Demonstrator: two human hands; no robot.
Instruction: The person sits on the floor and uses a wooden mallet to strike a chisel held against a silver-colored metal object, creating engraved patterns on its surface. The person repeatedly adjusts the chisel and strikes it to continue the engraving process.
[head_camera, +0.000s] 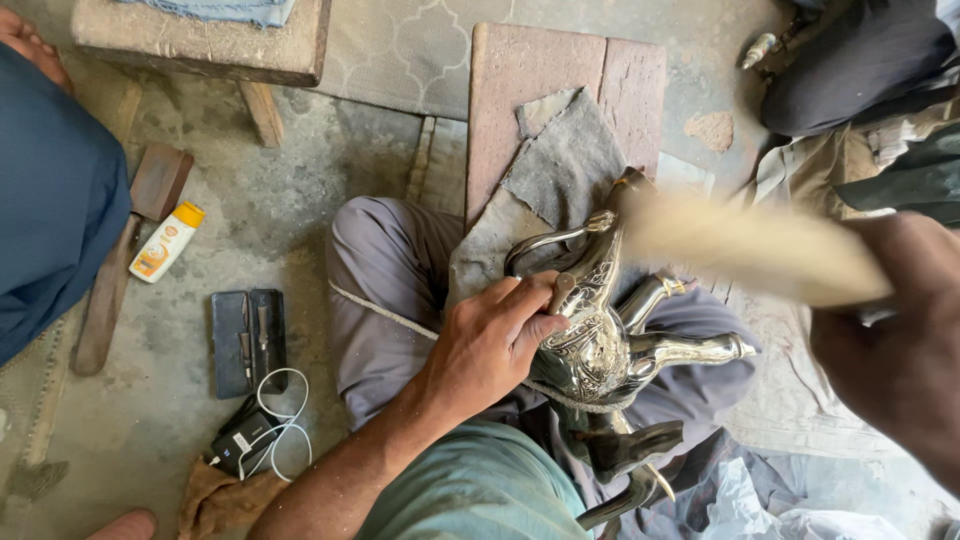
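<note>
On lap, left hand (495, 340) wraps metal animal figure (600, 340) tightly; at 3 o'clock right hand (900, 350) clasps blurred brush (750, 250) over it.

Pale bristle brush (750, 250), just right of the shiny engraved silver metal animal figure (600, 340): smeared by motion blur, outline unreadable. Right hand (900, 350) gripping it is dark, soft-focused and cut by the right edge; fingers not separable. Figure's lower legs run off the bottom edge, its flank partly covered by the left hand (495, 345). Far left of the figure, a person in dark blue cloth (50, 190) is cropped by the frame.
</note>
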